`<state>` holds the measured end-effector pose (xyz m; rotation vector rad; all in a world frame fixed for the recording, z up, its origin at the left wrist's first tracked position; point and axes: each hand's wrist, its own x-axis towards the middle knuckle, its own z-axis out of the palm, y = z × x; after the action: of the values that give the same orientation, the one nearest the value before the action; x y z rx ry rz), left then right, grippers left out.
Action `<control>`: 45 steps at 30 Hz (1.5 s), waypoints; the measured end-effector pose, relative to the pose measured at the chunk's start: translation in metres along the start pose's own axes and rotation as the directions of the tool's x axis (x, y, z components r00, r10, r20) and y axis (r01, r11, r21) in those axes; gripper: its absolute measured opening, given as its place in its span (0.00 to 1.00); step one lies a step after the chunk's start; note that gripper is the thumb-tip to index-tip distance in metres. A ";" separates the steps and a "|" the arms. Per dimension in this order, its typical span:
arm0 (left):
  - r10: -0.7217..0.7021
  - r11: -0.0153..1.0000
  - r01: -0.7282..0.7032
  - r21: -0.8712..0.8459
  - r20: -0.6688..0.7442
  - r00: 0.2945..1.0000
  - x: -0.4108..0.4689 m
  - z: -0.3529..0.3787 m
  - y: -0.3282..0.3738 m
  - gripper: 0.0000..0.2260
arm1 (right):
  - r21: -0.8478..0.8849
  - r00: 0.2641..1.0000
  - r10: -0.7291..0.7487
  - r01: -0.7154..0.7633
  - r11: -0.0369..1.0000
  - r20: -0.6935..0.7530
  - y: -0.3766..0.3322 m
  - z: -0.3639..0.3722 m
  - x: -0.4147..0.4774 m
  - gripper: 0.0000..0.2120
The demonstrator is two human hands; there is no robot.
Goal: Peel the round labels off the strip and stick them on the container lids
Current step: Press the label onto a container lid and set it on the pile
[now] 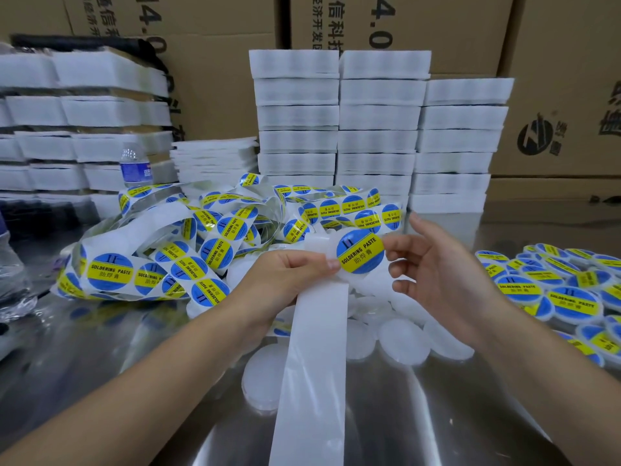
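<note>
I am pinching the strip (314, 348) with my left hand (285, 275), fingers closed on the backing right at the fold where the round label (360, 252) is lifting off. My right hand (437, 277) is reaching for the label's right edge, thumb and forefinger closing on it; whether they are already gripping it I cannot tell. The label is standing above the blank lids (403, 334) lying on the counter (453, 415), face toward me, its yellow band and lettering running up from lower left to upper right. The spent backing is hanging straight down toward me, its long axis nearly vertical in the head view.

To do this well, I judge I should be taking only the label's rim, keeping my fingertips off the adhesive, and pulling the backing sharply back over the fold so the label frees itself flat. Finished labelled lids (568, 297) are piling at right; the tangled unpeeled label strip (201, 250) is lying at left.
</note>
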<state>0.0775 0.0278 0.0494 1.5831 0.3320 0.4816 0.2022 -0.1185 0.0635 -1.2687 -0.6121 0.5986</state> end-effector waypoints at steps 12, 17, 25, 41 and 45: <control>0.004 0.999 -0.004 0.032 0.009 1.000 0.003 -0.001 -0.003 0.17 | -0.060 1.000 -0.002 0.002 0.998 0.004 0.005 -0.001 0.003 0.22; 0.011 0.999 -0.011 0.031 0.018 1.000 0.002 -0.001 -0.002 0.16 | -0.066 1.000 -0.011 0.010 0.998 -0.005 0.005 -0.001 0.003 0.22; 0.019 0.999 -0.019 0.035 0.009 1.000 0.003 -0.002 -0.002 0.14 | -0.123 0.998 -0.053 0.051 0.991 -0.016 0.005 -0.001 0.001 0.21; 0.044 0.997 -0.041 0.060 -0.049 0.998 0.003 -0.001 -0.001 0.03 | -0.334 0.974 -0.181 0.128 0.934 -0.133 0.001 0.004 -0.005 0.23; 0.059 0.995 -0.055 0.079 -0.050 0.997 0.003 0.001 -0.002 0.03 | -0.386 0.951 -0.240 0.151 0.910 -0.193 0.001 0.006 -0.006 0.25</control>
<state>0.0806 0.0282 0.0477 1.6612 0.3500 0.5606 0.1939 -0.1186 0.0631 -1.5793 -0.6611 0.1591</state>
